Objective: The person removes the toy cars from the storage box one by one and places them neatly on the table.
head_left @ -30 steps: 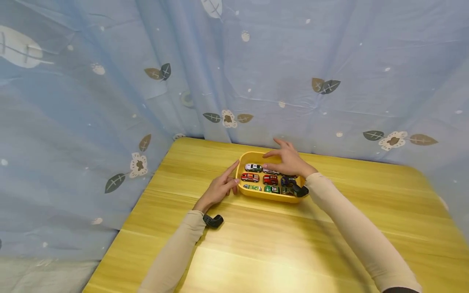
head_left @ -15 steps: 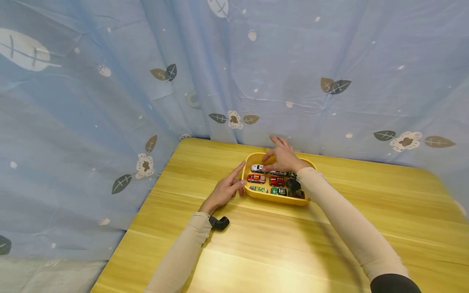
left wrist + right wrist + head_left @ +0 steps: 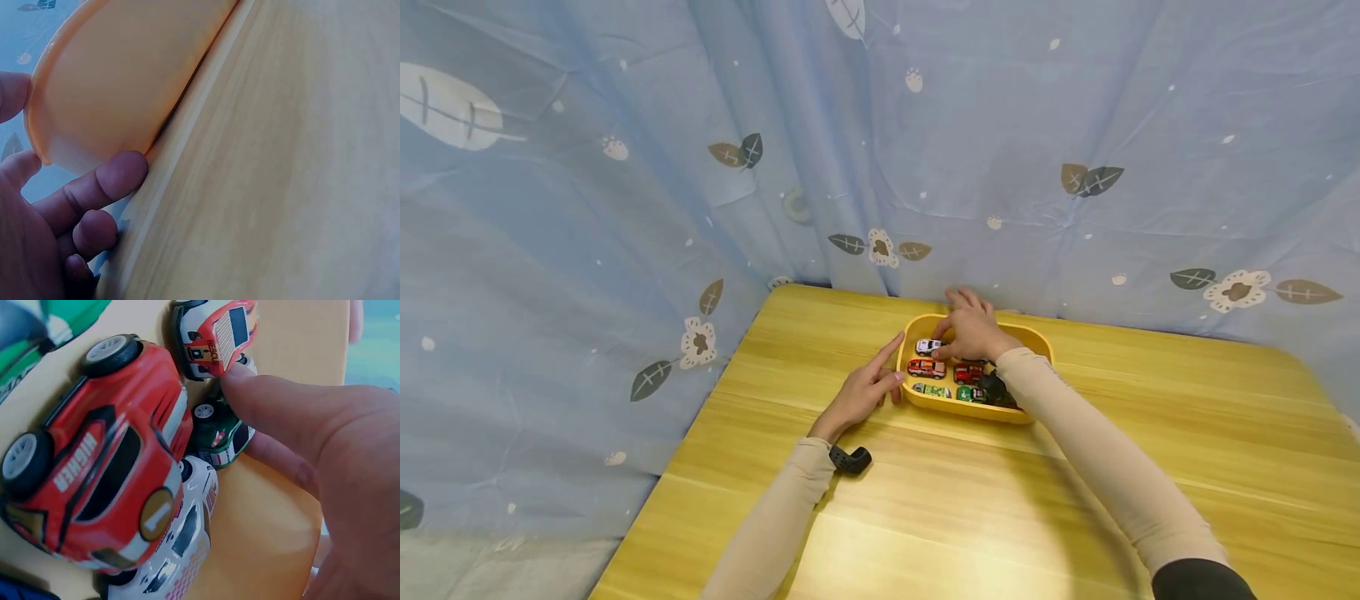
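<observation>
"Right hand (image 3: 973,333), down inside the far left part of the yellow tray (image 3: 966,409). Wide or narrow?"

"Narrow. Apparently pinching the white-and-green car (image 3: 927,346), with thumb (image 3: 275,403) toward the orange car (image 3: 219,340) and forefinger (image 3: 281,459) toward the tray's far wall. Firmness of the pinch: impossible to tell."

"Why by the sides?"

"Probably because of tight neighbours: orange car just nearer the tray's front, white car (image 3: 184,544) next along the tray's far row. Little room for a fuller grasp."

"And the left hand (image 3: 861,393)?"

"Outside the tray, at the left end. Thumb and forefinger stretched against the rim, nothing in the grasp. Likely there to steady the tray against any push from the right hand."

"Other cars?"

"Red car (image 3: 968,373) mid-tray, green car (image 3: 972,394) by the tray's front wall. Laid in rows, perhaps for easy reach one by one."

"Back to the white-and-green car: where, relative to the right hand?"

"Right at the fingertips, left of the palm, near the tray's far left corner."
</observation>
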Tool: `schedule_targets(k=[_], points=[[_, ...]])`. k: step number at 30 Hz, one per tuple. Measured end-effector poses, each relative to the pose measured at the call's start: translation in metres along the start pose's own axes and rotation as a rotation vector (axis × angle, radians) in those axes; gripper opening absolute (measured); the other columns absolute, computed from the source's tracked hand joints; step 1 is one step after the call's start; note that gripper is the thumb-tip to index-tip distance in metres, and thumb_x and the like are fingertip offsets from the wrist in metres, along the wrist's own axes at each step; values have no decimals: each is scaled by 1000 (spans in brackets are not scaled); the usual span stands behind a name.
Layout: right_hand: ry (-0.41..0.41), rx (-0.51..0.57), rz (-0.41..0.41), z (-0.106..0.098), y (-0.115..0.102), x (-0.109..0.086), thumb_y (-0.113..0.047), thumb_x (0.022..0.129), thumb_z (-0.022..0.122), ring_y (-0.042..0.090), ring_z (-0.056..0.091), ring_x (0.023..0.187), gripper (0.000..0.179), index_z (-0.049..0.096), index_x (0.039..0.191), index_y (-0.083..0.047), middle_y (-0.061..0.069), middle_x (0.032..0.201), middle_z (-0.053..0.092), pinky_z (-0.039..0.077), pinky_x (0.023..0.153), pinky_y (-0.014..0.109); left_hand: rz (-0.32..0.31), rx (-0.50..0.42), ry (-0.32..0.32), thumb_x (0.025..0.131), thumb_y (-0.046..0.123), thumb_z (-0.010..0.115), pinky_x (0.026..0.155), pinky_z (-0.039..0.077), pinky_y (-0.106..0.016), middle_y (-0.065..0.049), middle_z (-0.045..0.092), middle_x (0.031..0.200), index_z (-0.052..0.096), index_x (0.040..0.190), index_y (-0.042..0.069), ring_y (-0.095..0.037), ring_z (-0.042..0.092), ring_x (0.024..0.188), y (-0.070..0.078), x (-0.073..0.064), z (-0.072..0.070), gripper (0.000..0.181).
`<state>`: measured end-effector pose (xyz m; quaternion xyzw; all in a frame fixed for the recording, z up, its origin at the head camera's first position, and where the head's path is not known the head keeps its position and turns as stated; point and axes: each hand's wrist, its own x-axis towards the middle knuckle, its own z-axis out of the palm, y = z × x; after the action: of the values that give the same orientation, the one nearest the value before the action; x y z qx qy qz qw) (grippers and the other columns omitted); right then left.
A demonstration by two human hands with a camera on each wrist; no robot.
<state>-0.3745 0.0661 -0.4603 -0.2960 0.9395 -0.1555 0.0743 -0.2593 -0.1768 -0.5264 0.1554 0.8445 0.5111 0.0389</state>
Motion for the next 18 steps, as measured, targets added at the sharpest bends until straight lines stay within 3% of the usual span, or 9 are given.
schedule_targets(k=[10, 14, 18], points=[[1, -12, 2, 2, -4, -6, -36, 92, 84, 45, 8, 162, 24, 85, 110, -20, 23, 173, 25, 14, 121, 72, -18, -12, -21, 111, 42, 53, 56, 41, -28, -10, 74, 81, 21, 168, 49, -17, 49, 56, -1, -2, 1, 65], [5, -4, -9, -5, -7, -6, -34, 94, 83, 45, 7, 163, 24, 84, 112, -19, 23, 174, 24, 11, 121, 72, -1, -16, -28, 112, 41, 52, 57, 41, -28, -15, 74, 84, 20, 168, 46, -17, 49, 57, -1, 1, -1, 65], [7, -23, -17, -16, -11, -8, -32, 96, 81, 43, 5, 163, 25, 83, 115, -17, 23, 174, 23, 10, 122, 71, 3, -4, -25, 111, 42, 52, 59, 43, -28, -10, 75, 83, 19, 168, 48, -16, 50, 58, -4, 1, -4, 66]])
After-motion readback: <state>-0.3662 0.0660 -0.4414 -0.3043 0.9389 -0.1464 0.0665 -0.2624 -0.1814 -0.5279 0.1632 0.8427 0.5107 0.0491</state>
